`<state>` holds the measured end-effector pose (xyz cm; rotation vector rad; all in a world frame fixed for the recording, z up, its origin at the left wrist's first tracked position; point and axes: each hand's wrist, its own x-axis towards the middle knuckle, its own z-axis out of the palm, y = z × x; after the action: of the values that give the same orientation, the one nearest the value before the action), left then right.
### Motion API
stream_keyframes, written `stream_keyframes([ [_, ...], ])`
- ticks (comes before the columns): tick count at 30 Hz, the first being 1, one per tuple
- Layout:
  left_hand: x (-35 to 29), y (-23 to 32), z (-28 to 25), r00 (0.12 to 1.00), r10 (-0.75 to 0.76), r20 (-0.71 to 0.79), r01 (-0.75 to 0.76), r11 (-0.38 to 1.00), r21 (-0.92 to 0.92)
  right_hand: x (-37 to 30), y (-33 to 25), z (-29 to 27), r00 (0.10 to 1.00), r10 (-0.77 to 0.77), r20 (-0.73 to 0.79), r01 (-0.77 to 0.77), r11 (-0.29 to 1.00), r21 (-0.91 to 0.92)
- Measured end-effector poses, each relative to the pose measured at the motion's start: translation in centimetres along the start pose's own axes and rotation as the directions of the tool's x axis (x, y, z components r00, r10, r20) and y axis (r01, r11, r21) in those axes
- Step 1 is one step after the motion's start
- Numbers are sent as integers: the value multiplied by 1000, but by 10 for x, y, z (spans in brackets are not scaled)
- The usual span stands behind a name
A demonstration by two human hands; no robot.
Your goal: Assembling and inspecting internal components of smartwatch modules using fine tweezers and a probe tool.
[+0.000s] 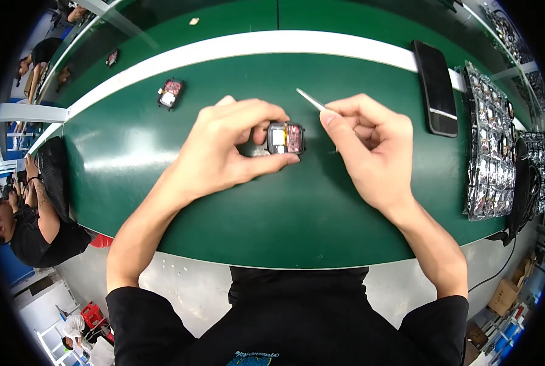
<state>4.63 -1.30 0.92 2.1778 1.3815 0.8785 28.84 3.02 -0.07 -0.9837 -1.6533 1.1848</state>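
Glossy green workbench [297,226] reflecting bright light, long white rail [254,44] behind, grey floor [190,283] below

1. Small black case [286,138]: rounded square, open side up, pale block left, red board right, held well back from the bench's [321,238] near edge.
2. Slim metal tool [309,99]: held aslant, slanting toward the far left corner.

2 bare forearms [152,229] angle inward. The left hand [233,143] arches, thumb and forefinger set apart in a pinch; the right hand [376,143] presses thumb to forefinger, remaining fingers curled.
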Motion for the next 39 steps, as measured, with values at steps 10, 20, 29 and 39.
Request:
stream_keyframes([
  [10, -15, 1, 9, 1000, 30, -2, -30, 1000, -4, -14, 5, -3, 999, -31, 19, 30, 999, 14],
  [20, -16, 7, 0, 999, 23, 40, -24, 1000, 19, -8, 7, -6, 997, -76, 26, 77, 996, -41],
  [29, -13, 7, -3, 995, -13, 99, 11, 1000, 20, -3, 12, -7, 997, -71, 19, 71, 997, 4],
  [39, 41, 52, -84, 881, 295, -370, -285, 955, 84, -5, 10, -8, 998, -49, 48, 49, 999, -17],
])
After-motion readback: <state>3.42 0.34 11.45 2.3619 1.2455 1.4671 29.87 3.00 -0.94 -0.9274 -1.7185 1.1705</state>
